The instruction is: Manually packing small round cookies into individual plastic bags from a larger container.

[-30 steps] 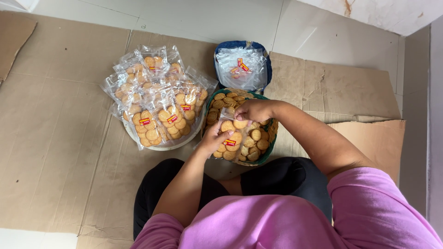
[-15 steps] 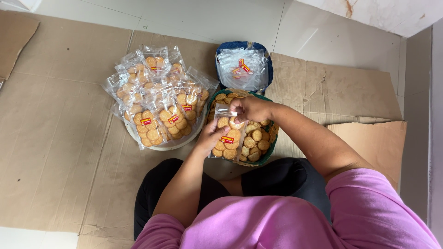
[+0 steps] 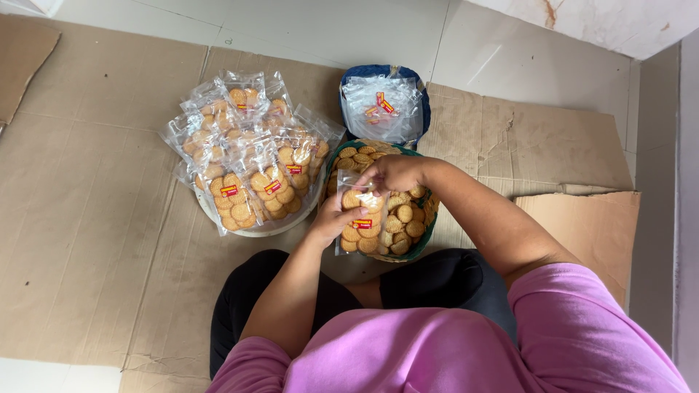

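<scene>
A clear plastic bag of round biscuits [image 3: 360, 224] with a red and yellow label is held over a green basket [image 3: 426, 236] of loose biscuits. My left hand [image 3: 329, 218] grips the bag's left side. At the bag's open top, my right hand [image 3: 393, 173] pinches a biscuit. Both arms reach forward from my pink shirt.
A white tray [image 3: 251, 231] to the left carries several filled biscuit bags [image 3: 251, 156]. Behind the green basket stands a blue basket [image 3: 421, 87] with empty clear bags [image 3: 378, 109]. Flattened cardboard [image 3: 87, 218] covers the tiled floor. A wall rises at the right.
The bag has been lifted and turned more upright over the green basket. My right hand has moved to its open top with a biscuit.
</scene>
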